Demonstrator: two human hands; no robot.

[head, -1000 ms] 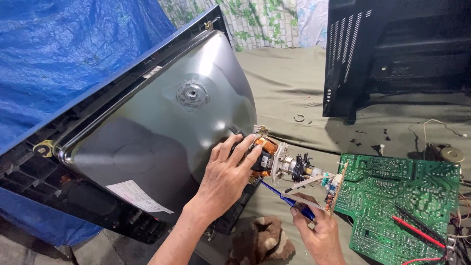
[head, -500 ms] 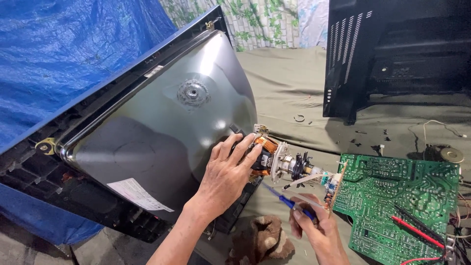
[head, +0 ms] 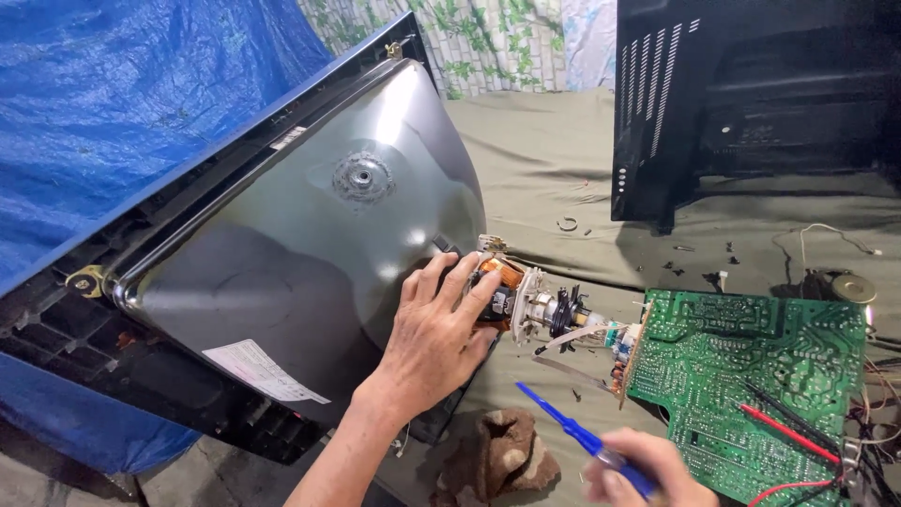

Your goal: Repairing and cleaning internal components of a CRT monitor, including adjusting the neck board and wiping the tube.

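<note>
Two hands at work: left hand [head: 436, 338] on the neck of a bare picture tube [head: 310, 244], right hand [head: 638, 469] low at the near edge with a blue screwdriver [head: 572, 434].
Stage, done: black rear cover [head: 751, 103] off and standing far right on the olive cloth [head: 535, 160]; green circuit board [head: 751, 376] out of the set and lying flat at right, small neck board [head: 627, 352] seemingly on the tube's end; loose screws scattered on the cloth beyond it.
Stage, left: copper-wound yoke [head: 496, 282] seated on the neck, tube in its front frame [head: 141, 376]; judged roughly midway through a strip-down.
Picture tube: tilted on its face at left, grey funnel up, leaning toward a blue tarpaulin [head: 113, 103].
Left fingers: spread and curved over the junction of funnel and neck, fingertips [head: 469, 282] touching the yoke, palm flat on the glass; pressing rather than clasping, nothing enclosed.
Right fingers: closed round the screwdriver's handle, blurred; tip pointing far-left toward the neck, short of it and touching nothing.
Red probe lead [head: 784, 434]: lying across the near right corner of the board, untouched.
Brown rag [head: 497, 460]: crumpled on the cloth between the two forearms, near edge.
Small round speaker [head: 852, 287]: far right of the board, wired, apart from both hands.
</note>
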